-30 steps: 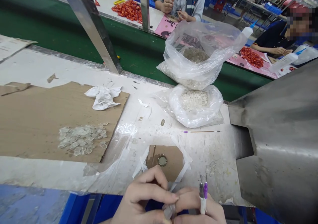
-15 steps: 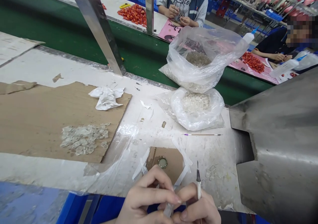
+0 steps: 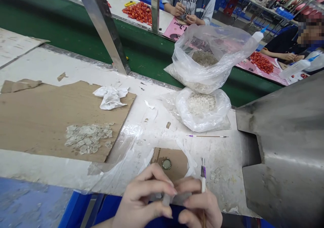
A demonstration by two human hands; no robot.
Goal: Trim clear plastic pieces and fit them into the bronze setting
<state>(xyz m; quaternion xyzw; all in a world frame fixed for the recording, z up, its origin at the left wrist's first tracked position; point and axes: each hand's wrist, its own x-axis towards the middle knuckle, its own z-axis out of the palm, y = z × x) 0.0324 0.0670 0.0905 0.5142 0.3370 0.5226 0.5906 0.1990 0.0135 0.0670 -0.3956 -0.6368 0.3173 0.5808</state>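
My left hand [image 3: 141, 199] and my right hand [image 3: 199, 207] meet at the near table edge, both pinching a small clear plastic piece [image 3: 168, 198] between their fingertips. My right hand also grips a thin brush [image 3: 203, 175] with a purple band, its tip pointing up. Just beyond the hands a small round metal cap [image 3: 166, 163] lies on a brown card square [image 3: 177, 160]. A heap of clear plastic pieces [image 3: 87, 138] rests on the cardboard sheet [image 3: 37, 120] to the left.
Two clear bags of white pieces [image 3: 202, 108] [image 3: 207, 59] sit at the back. A second thin brush [image 3: 207, 136] lies before them. A crumpled white cloth [image 3: 110, 97] lies on the cardboard. A grey metal housing [image 3: 286, 143] fills the right. Other people work across the green belt [image 3: 63, 29].
The hands have shifted slightly while working the clear piece. The brush in my right hand has tilted and its purple band shows again. The camera view moved a little.
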